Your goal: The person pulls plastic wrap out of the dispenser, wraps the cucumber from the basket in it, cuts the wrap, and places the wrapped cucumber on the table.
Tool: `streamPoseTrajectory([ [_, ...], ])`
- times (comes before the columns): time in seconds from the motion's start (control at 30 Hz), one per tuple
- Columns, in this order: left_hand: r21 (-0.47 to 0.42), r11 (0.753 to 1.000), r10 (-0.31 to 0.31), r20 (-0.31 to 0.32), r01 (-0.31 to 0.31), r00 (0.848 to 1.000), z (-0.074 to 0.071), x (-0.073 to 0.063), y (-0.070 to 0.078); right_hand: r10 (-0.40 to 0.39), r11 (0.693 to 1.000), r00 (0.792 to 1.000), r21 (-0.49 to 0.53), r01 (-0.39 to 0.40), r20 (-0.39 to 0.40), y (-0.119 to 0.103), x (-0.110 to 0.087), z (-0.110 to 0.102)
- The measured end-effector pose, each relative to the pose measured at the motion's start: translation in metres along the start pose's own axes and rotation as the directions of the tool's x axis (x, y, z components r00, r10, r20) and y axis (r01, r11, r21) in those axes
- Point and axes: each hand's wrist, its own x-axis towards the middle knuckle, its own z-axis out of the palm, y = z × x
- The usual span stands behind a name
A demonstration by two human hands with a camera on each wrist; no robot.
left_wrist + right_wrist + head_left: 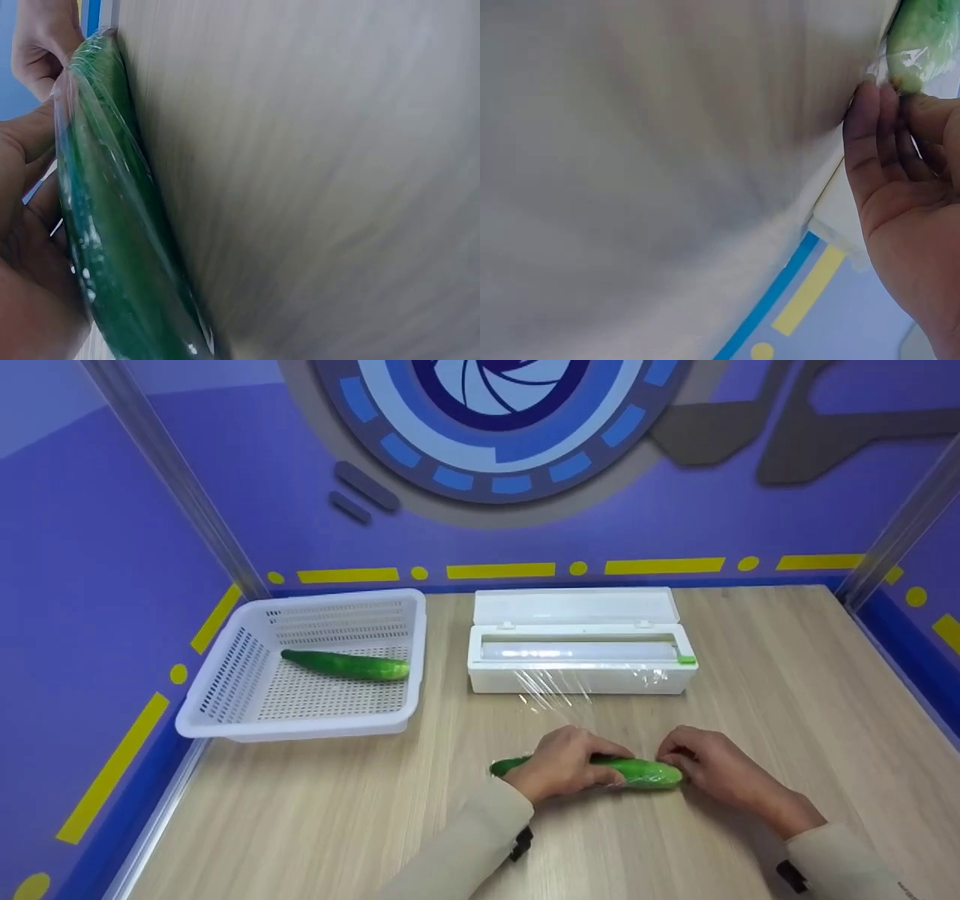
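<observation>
A green cucumber (pixel 643 773) in clear plastic wrap lies crosswise on the table in the head view. My left hand (pixel 564 763) grips it around its middle, thumb on the near side and fingers over the far side. At its pale right end my right hand (pixel 709 765) pinches the wrap, as the right wrist view shows with fingertips and thumb together beside the cucumber tip (pixel 922 45). Glossy film (pixel 94 232) covers the cucumber's length in the left wrist view. Behind the hands, a sheet of film hangs from the front of a white wrap dispenser (pixel 581 682).
The dispenser's lid (pixel 574 606) is raised at the back, with a film roll (pixel 577 651) inside and a green slider (pixel 686 659) at the right. To the left stands a white perforated basket (pixel 300 727) holding another cucumber (pixel 345 665). Blue panels (pixel 247 495) border the wooden table (pixel 420 817).
</observation>
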Motion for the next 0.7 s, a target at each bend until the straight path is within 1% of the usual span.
streamPoseTrajectory([
  [0.1,0.018,1.000,-0.002,-0.004,0.002,1.000,0.000,0.000,0.000,0.032,0.999,0.999,0.032,-0.033,0.041,-0.002,0.000,-0.002],
  [0.2,0.035,0.999,-0.002,-0.004,0.002,1.000,0.000,0.000,0.000,0.063,0.993,0.996,0.092,-0.068,0.056,-0.004,-0.003,-0.005],
  [0.33,0.031,1.000,0.003,-0.007,-0.003,1.000,0.000,0.000,0.000,0.084,0.987,0.994,0.132,-0.093,0.070,-0.006,-0.010,-0.008],
  [0.47,0.019,1.000,-0.012,-0.005,0.012,1.000,-0.001,-0.001,0.002,0.045,0.995,0.996,0.088,-0.051,0.075,-0.008,-0.014,-0.007],
  [0.57,0.005,1.000,-0.030,0.001,0.030,1.000,-0.001,-0.001,0.003,0.027,0.998,0.998,0.054,-0.031,0.063,-0.010,-0.014,-0.005],
  [0.7,-0.040,0.999,-0.013,0.012,0.014,1.000,-0.002,-0.001,0.005,0.014,1.000,0.998,0.021,-0.015,0.055,-0.013,-0.013,-0.004],
])
